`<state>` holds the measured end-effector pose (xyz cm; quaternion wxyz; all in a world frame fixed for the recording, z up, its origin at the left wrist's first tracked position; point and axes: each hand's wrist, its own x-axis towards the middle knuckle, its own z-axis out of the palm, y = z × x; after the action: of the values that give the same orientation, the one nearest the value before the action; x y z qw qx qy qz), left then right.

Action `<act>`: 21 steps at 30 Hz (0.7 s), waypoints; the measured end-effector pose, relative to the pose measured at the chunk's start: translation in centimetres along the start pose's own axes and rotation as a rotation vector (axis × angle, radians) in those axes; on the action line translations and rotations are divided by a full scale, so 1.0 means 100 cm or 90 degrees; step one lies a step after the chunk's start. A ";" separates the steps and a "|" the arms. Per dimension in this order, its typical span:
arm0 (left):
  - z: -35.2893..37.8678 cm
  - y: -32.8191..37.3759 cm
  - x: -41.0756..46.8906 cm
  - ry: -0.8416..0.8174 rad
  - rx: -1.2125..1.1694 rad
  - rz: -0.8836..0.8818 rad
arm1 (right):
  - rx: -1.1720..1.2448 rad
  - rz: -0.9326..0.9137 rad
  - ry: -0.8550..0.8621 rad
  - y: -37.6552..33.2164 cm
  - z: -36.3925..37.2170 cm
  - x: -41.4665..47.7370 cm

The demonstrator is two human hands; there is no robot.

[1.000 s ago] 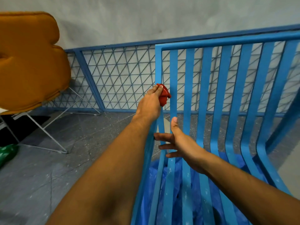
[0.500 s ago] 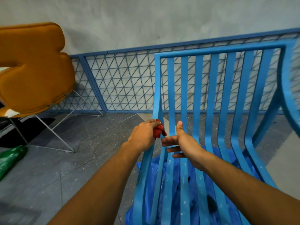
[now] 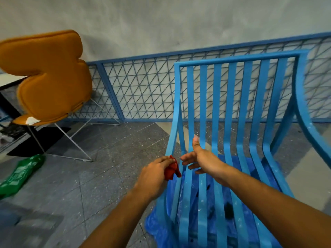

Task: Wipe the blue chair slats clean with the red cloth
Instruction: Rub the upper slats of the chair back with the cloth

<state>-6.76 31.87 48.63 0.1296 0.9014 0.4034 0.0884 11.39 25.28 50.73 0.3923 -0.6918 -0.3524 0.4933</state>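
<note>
The left hand pinches the red cloth against the outer slat to wipe it, while the spread right hand steadies the blue chair.

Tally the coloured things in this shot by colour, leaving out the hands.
Blue: 3 (slatted chair, sheet under it, mesh fence)
Orange: 1 (padded chair)
Red: 1 (cloth)
Green: 1 (bag)
Total: 6
</note>
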 end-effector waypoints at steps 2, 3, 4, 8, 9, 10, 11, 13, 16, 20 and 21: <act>-0.003 0.001 -0.017 0.002 -0.008 0.009 | -0.025 -0.006 -0.005 0.007 0.007 -0.010; -0.005 0.002 -0.025 0.003 -0.009 0.013 | -0.044 -0.017 -0.010 0.011 0.011 -0.014; -0.007 0.002 -0.033 0.001 -0.012 0.017 | -0.064 -0.031 -0.017 0.015 0.015 -0.018; -0.015 0.004 -0.056 -0.022 -0.017 0.037 | -0.113 -0.095 -0.042 0.022 0.031 -0.038; -0.018 0.005 -0.059 -0.025 -0.016 0.045 | -0.121 -0.103 -0.048 0.024 0.035 -0.041; -0.020 0.006 -0.062 -0.024 -0.013 0.052 | -0.126 -0.106 -0.057 0.027 0.040 -0.045; -0.022 0.006 -0.066 -0.028 -0.015 0.055 | -0.121 -0.107 -0.067 0.029 0.045 -0.049; -0.023 0.006 -0.073 -0.036 -0.047 0.042 | -0.073 -0.094 -0.088 0.033 0.056 -0.057; -0.019 0.003 -0.085 0.024 -0.184 -0.056 | 0.045 -0.062 -0.103 0.035 0.066 -0.068; -0.016 0.015 -0.101 0.132 -0.477 -0.209 | 0.241 0.009 -0.114 0.046 0.073 -0.081; -0.013 0.019 -0.106 0.149 -0.523 -0.217 | 0.309 0.029 -0.112 0.049 0.075 -0.085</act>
<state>-12.76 22.89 49.90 0.4426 0.6801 0.4893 0.3197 2.40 17.11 48.27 0.5031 -0.5397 -0.2407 0.6306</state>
